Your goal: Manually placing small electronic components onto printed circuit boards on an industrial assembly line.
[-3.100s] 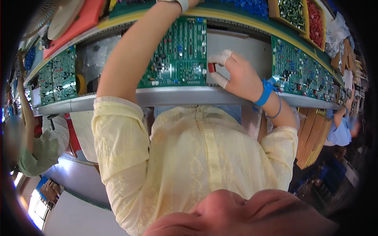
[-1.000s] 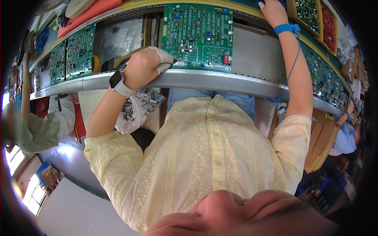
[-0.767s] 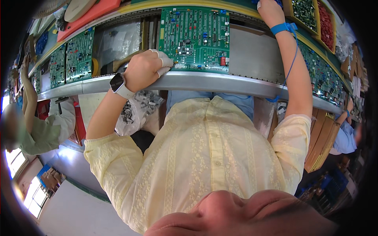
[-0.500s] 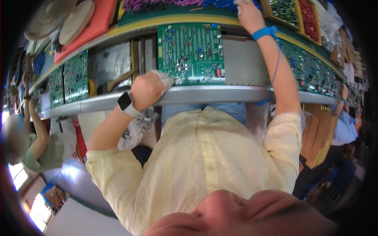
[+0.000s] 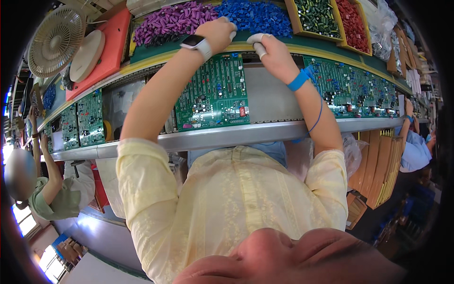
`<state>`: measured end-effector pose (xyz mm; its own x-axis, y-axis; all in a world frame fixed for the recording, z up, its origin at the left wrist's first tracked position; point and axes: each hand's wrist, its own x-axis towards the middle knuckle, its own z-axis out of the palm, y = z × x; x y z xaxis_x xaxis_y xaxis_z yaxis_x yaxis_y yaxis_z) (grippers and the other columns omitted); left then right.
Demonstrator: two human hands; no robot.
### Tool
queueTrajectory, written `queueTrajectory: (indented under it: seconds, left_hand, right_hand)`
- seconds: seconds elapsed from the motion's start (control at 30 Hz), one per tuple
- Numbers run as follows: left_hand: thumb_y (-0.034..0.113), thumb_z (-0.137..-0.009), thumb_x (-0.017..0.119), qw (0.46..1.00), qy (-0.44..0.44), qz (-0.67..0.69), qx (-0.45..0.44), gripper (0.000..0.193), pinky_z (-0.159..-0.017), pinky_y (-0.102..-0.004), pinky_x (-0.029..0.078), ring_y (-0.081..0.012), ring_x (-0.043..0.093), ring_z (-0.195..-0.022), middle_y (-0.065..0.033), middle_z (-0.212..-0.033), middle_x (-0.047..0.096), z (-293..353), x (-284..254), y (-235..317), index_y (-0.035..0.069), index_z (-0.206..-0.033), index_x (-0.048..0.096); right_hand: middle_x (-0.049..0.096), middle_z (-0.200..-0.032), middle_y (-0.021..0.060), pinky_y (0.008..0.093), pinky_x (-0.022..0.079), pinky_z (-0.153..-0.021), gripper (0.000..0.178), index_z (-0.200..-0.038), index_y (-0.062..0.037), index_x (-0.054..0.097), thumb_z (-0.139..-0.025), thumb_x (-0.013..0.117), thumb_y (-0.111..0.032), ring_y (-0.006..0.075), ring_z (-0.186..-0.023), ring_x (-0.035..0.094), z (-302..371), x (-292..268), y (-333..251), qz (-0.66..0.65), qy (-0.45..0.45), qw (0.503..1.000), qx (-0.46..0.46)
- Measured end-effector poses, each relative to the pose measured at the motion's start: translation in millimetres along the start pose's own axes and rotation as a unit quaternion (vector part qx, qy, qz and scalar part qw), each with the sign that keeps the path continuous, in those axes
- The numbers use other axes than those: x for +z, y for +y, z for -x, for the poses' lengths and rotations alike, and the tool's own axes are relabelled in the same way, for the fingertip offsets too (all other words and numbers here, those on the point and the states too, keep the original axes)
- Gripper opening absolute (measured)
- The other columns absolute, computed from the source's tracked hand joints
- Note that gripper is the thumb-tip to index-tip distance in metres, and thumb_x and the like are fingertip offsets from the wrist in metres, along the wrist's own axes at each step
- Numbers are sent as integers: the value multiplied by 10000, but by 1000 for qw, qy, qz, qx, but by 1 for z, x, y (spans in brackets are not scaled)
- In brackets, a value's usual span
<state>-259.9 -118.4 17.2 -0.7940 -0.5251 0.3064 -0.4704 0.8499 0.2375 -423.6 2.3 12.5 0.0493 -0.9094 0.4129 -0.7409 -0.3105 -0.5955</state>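
Head view: my green rectangular circuit board [image 5: 220, 94] fronts blue plastic parts [image 5: 257, 18]; left hand [image 5: 217, 36] has reached them, right hand [image 5: 278, 56] curls narrowly nearby; what either holds, I can't tell. The board's newly exposed purple oblong part [image 5: 187, 126] seems placed.

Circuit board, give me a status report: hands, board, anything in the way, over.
Left hand where purple parts meet blue parts; right hand nearest blue parts, grips unclear. Circuit board below, red part at lower right. Left forearm covers board's upper left.
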Motion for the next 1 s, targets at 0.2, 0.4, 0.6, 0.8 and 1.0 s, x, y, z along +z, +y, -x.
queueTrajectory:
  seconds: [0.2, 0.4, 0.6, 0.8, 1.0]
  left_hand:
    - [227, -839, 533, 989, -53, -127, -62, 204, -695, -420, 511, -330, 613, -821, -154, -971, 585, -25, 23, 8, 70, -930, 628]
    - [185, -844, 514, 985, -66, -143, -66, 185, -697, -422, 513, -329, 618, -829, -162, -988, 592, -21, 23, 4, 80, -953, 620]
    - [169, -843, 517, 998, -9, -25, -65, 169, -703, -431, 491, -331, 610, -820, -157, -885, 630, 2, -5, 14, 56, -938, 599]
    - [74, -812, 589, 985, 83, 138, -56, 179, -686, -296, 499, -224, 633, -752, -129, -883, 643, 56, -47, 24, 54, -987, 621]
    - [46, -812, 603, 970, 73, 204, -111, 193, -678, -260, 490, -145, 623, -765, -104, -868, 650, 82, -54, 32, 1, -1000, 606]
  right_hand:
    - [614, -862, 124, 298, 479, -691, 187, -992, -43, 594, -811, 575, -87, 232, -771, 605, 10, -6, -40, -94, -136, 980, 109]
    - [588, -900, 116, 400, 459, -747, 198, -989, -74, 623, -794, 588, -88, 317, -854, 557, 20, 22, -47, -19, -213, 976, -49]
    - [599, -916, 118, 418, 466, -767, 175, -953, -89, 639, -799, 556, -88, 306, -878, 577, 14, 46, -36, -15, -195, 976, -91]
    - [587, -885, 98, 387, 470, -747, 130, -917, -56, 615, -798, 574, -89, 296, -849, 572, 14, 49, -40, 14, -195, 978, -69]
    - [592, -880, 84, 389, 477, -721, 129, -913, -70, 620, -793, 581, -100, 286, -837, 578, 11, 48, -43, 42, -208, 975, -69]
